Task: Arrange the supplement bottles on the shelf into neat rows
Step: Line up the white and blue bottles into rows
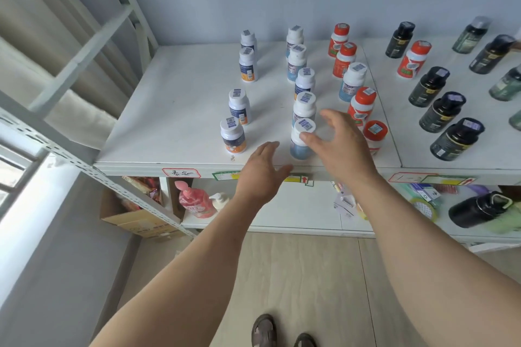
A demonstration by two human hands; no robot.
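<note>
On the white shelf (pixel 183 110) stand several supplement bottles in rough rows: white-capped ones with orange labels (pixel 233 135) at the left, white ones with blue labels in the middle, orange-capped ones (pixel 362 105) further right. My right hand (pixel 335 138) hovers with spread fingers beside the front blue-label bottle (pixel 301 138), its thumb tip at the cap. My left hand (pixel 263 169) is flat and relaxed over the shelf's front edge, just left of that bottle, holding nothing.
Dark bottles (pixel 442 111) stand in slanted rows on the right part of the shelf. Below, the lower shelf holds a pink pump bottle (pixel 194 200), a cardboard box (pixel 132 220), tape rolls and a black flask (pixel 476 208). A metal upright (pixel 84 169) runs at left.
</note>
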